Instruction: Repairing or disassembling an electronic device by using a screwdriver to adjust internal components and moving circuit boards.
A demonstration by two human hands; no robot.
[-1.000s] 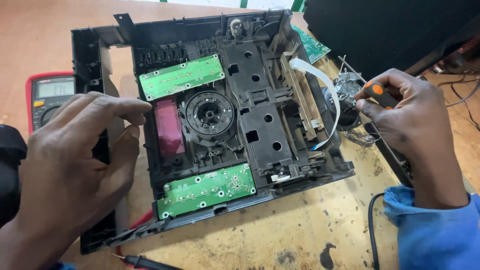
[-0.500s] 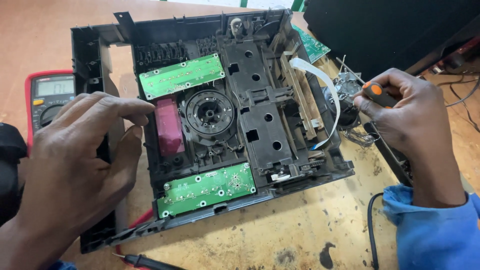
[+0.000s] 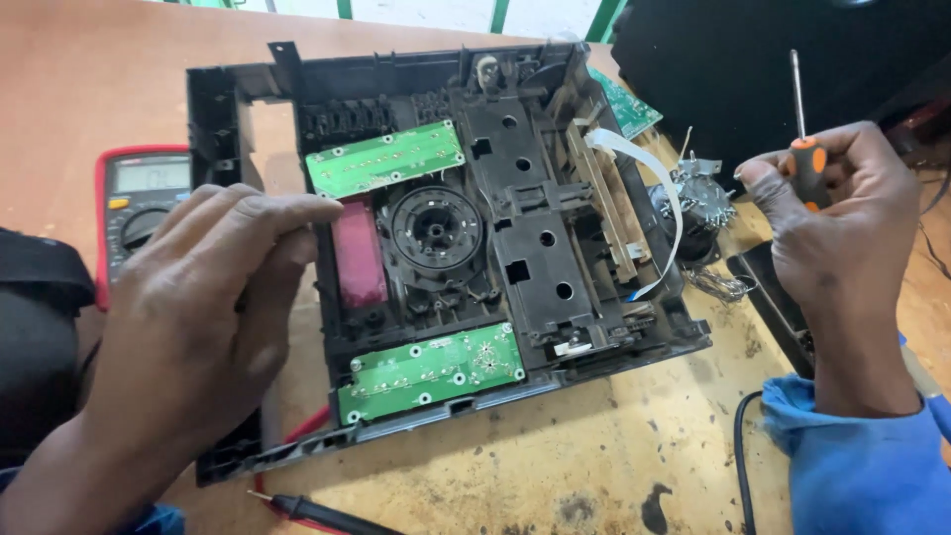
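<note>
A person leans over a worn wooden tabletop [image 3: 594,466], seen from above. In the middle lies an opened black plastic device chassis [image 3: 446,238], flat, with its inner parts showing. Two green circuit boards sit inside it, one near the far side [image 3: 384,159] and one near the front edge [image 3: 433,371]. Between them are a dark red block [image 3: 359,256] and a round black hub [image 3: 436,229]. A white ribbon cable [image 3: 659,198] arcs over the chassis's right side.

The left hand [image 3: 198,317] rests palm down on the chassis's left edge, fingers spread flat and nearly straight, gripping nothing; its forefinger points toward the red block. The right hand [image 3: 842,238] is raised just beyond the chassis's right side, its grip curled closed around the orange and black handle of a small screwdriver [image 3: 804,139], whose thin metal shaft points straight up.

A red-cased multimeter [image 3: 134,193] lies behind the left hand. A black probe [image 3: 317,513] lies at the front edge.
</note>
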